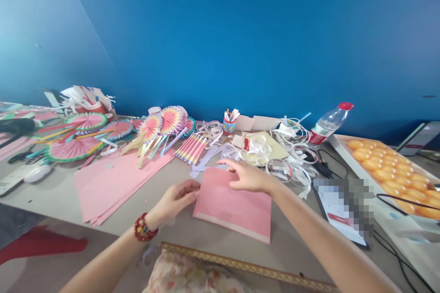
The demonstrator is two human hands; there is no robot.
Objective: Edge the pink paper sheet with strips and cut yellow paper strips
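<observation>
A folded pink sheet of paper (237, 206) lies on the table in front of me, with a paler strip along its near edge. At its left edge is my left hand (177, 201), fingers curled and thumb pressed against the paper's side. My right hand (247, 176) rests over the far edge of the sheet, its thumb and fingers apart and touching the paper. Beyond it lie pale purple paper strips (206, 160) and a pleated pink, yellow and purple paper (191, 148).
Pink sheets (117, 183) are stacked at left, near finished paper fans (75, 149) and a white mouse (37, 173). Further back stand a pen cup (229, 124) and tangled white ribbon (299, 155). To the right are a bottle (330, 121), a phone (340, 215) and an orange-dotted tray (388, 165).
</observation>
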